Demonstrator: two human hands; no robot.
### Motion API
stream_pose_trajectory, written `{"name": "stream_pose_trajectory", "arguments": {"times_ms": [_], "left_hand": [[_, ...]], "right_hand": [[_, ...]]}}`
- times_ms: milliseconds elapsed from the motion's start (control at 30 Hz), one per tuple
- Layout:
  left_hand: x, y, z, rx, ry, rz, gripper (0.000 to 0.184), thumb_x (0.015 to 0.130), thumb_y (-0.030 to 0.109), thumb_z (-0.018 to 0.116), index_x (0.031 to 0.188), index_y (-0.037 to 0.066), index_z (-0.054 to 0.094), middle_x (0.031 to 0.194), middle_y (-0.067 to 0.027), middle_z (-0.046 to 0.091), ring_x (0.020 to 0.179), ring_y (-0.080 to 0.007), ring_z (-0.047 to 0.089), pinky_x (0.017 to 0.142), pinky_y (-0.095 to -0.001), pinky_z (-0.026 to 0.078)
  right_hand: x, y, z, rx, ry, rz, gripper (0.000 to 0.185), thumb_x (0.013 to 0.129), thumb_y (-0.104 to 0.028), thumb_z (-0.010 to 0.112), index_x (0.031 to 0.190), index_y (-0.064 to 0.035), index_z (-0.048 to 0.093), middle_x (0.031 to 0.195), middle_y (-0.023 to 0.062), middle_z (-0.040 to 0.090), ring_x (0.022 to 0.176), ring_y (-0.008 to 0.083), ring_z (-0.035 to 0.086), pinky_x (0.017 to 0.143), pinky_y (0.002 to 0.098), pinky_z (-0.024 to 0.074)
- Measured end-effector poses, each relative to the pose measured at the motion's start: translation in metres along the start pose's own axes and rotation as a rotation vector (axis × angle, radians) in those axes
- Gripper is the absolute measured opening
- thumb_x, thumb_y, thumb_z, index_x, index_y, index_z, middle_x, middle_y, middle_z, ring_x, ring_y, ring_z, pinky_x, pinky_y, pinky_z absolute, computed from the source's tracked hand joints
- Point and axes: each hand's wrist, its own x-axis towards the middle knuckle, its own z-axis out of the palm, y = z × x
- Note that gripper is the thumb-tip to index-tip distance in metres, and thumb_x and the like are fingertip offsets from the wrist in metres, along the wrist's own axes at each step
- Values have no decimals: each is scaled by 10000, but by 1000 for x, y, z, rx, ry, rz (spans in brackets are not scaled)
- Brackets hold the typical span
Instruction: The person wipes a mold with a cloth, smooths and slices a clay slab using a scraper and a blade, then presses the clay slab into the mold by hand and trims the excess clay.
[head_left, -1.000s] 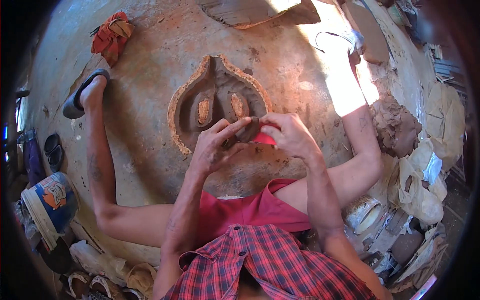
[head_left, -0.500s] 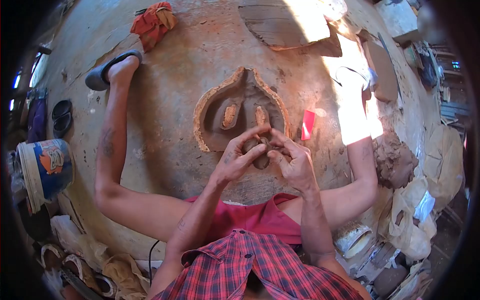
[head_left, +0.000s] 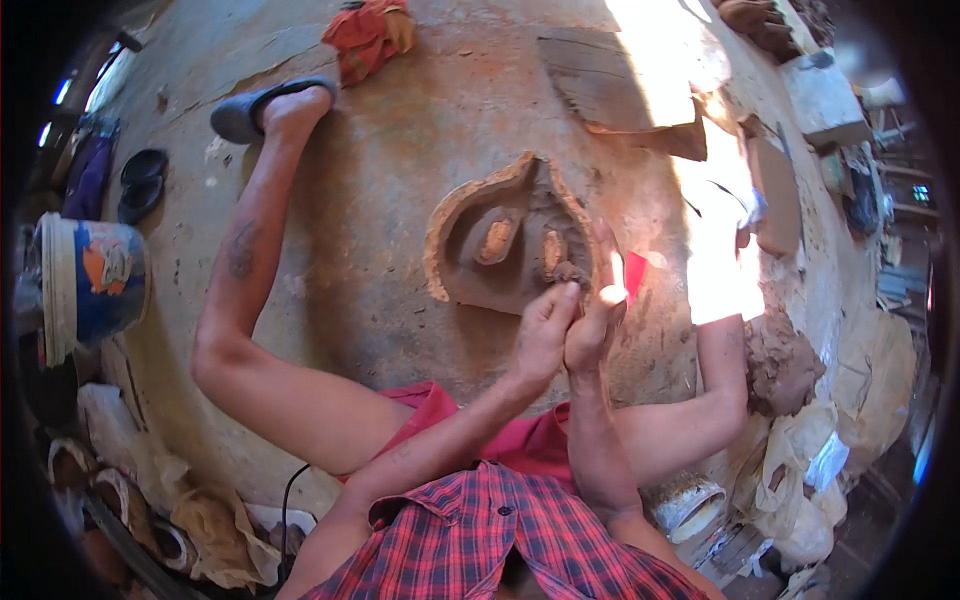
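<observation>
Just below the mask-shaped mould, my left hand is closed in a fist. A small lump of brown clay pokes out at the top of that fist. Pressed close beside it is my right hand, its fingers stretched up along the mould's right edge and its thumb bright in sunlight. Damp clay lines the mould inside its orange-brown rim, and two oval raised pieces stand bare within it. Partly behind my right hand lies a red flat piece.
A clay slab and an orange cloth lie on the floor ahead. A bucket is at left, sandals beyond it. By my right knee sits a large clay lump, with plastic bags nearer me.
Both hands have moved from pinching clay together to a left fist beside an upright right hand. The view has shifted, so the mould appears farther right and lower.
</observation>
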Motion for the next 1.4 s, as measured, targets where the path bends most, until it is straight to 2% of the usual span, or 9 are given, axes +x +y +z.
{"name": "stream_pose_trajectory", "arguments": {"times_ms": [133,300,433,467,567,667,1100,1333,1400], "left_hand": [[-1,27,16,-152,-54,47,505,1154,250,401,1607,27,384,1620,-87,432,1459,-190,436,1201,-309,362],[23,30,-11,-261,-220,312,649,1124,256,422,1681,89,137,1737,-159,195,1561,-303,300,1276,-481,276],[19,83,-31,-198,139,128,694,1052,186,579,1657,112,248,1336,-218,652,1119,-265,692,828,-240,621],[20,89,-57,-190,70,146,674,1055,178,581,1650,108,272,1261,-196,669,991,-208,693,763,-217,617],[19,101,-103,-192,17,189,618,1069,170,566,1629,93,317,1134,-154,688,812,-126,676,651,-184,602],[16,101,-106,-167,80,213,561,1088,177,541,1605,70,349,1060,-128,689,764,-107,664,609,-179,594],[67,58,-33,-129,-70,49,435,1092,183,547,1486,14,472,1042,-173,705,751,-168,699,638,-224,618],[61,67,-10,-153,-51,88,394,1095,189,551,1437,-2,514,1016,-190,706,695,-174,687,536,-211,575],[58,70,-35,-158,-66,106,466,1061,231,621,1450,1,507,1011,-197,710,689,-203,693,553,-228,599]], "right_hand": [[-9,-14,23,-127,-71,41,437,1015,-249,664,1366,11,650,1464,256,562,1388,398,525,1124,463,451],[-5,-30,6,-273,22,-9,416,1008,-203,658,1362,15,649,1415,254,596,1340,413,556,1096,466,472],[22,-22,-122,-676,286,-246,329,962,-44,624,1279,29,673,1224,228,690,1192,396,636,1009,447,518],[18,-13,-165,-621,429,-73,313,901,59,595,1196,21,695,1108,203,723,1105,378,665,965,438,538],[-8,32,-342,-1753,607,331,429,836,-231,795,1204,-30,706,1183,167,712,1128,343,640,995,484,482],[-67,47,-427,-1855,559,867,710,825,-356,843,1419,-62,587,1536,58,497,1348,353,499,1081,569,423],[-153,88,-456,-1917,497,207,667,726,-224,889,1319,-33,651,1260,109,638,1126,329,597,970,427,540],[-139,81,-451,-1855,536,259,566,740,-183,872,1257,-55,679,1127,114,619,1039,315,593,931,429,534],[-133,60,-451,-1693,379,618,583,756,-273,868,1265,-56,683,1218,123,606,1116,338,591,985,481,508]]}}
